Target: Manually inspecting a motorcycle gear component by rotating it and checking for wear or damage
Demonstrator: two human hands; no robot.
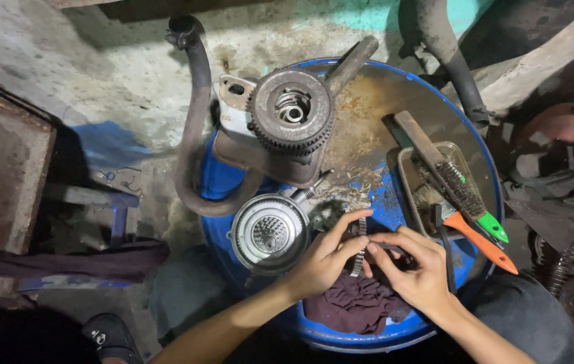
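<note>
Toothed metal ring [360, 248] edge-on, long axis upright in view, pinched between left hand [324, 259] and right hand [414, 266]

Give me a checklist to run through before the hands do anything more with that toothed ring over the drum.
1. Left hand grips the toothed ring: ok.
2. Right hand on the ring too: cannot tell, its fingers hide the contact.
3. Dark rag lies below the hands: ok.
4. Round silver cover sits beside the left hand, apart from it: ok.
5. Brushes rest in the metal tray: ok.
6. Ring's teeth undamaged: cannot tell.
</note>
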